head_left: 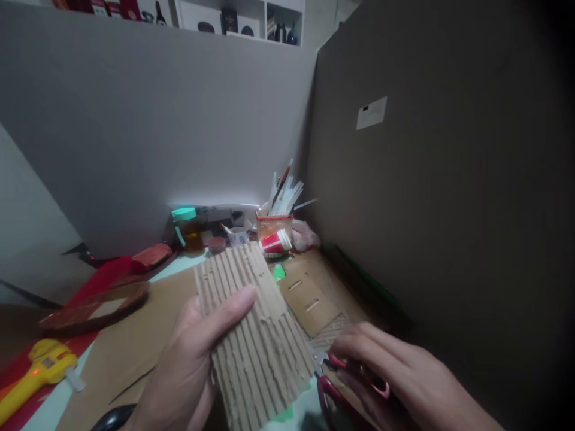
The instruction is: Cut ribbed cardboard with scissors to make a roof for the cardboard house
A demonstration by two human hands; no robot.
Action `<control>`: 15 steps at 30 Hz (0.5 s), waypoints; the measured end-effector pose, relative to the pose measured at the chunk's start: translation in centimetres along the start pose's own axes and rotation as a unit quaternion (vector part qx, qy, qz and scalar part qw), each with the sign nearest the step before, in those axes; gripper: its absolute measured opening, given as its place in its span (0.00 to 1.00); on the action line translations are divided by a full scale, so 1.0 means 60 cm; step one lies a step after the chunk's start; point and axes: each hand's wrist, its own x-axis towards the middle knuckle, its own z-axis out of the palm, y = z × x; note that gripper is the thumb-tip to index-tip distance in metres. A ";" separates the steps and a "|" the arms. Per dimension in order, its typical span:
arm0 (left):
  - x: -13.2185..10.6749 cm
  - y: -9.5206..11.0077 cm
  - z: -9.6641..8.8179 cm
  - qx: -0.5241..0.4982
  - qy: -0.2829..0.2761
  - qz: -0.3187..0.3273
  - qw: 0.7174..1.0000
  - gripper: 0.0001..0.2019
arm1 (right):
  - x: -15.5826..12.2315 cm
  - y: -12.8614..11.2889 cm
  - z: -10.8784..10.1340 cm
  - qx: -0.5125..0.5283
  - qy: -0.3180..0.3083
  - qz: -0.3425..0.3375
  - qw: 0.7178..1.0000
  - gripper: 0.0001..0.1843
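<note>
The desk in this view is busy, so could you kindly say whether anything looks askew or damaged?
The cardboard piece in the left hand has ragged, torn patches and exposed ridges. Behind it, a red cup-like container lies tilted in front of the stick holder.

Two hands: one left hand [191, 344], one right hand [395, 365]. One pair of red-handled scissors [327, 383], one held corrugated cardboard piece [260, 353], one flat cardboard piece [309, 323] with two slits [312, 305], one yellow glue gun [47, 362], one teal-lidded jar [187, 232], one white label [372, 114].
</note>
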 end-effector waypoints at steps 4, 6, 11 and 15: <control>-0.003 0.001 0.005 0.004 -0.042 -0.008 0.999 0.20 | 0.029 -0.033 -0.011 0.012 0.170 -0.051 0.984 0.10; -0.007 0.003 0.007 0.011 -0.059 -0.016 0.998 0.20 | 0.047 -0.052 -0.013 0.012 0.208 -0.073 0.975 0.12; -0.015 0.004 0.003 0.089 -0.083 -0.018 0.992 0.16 | 0.073 -0.077 0.003 -0.014 0.226 -0.090 0.970 0.15; -0.015 0.003 0.004 0.065 -0.080 -0.045 0.994 0.18 | 0.074 -0.073 0.010 0.071 0.223 -0.075 0.969 0.16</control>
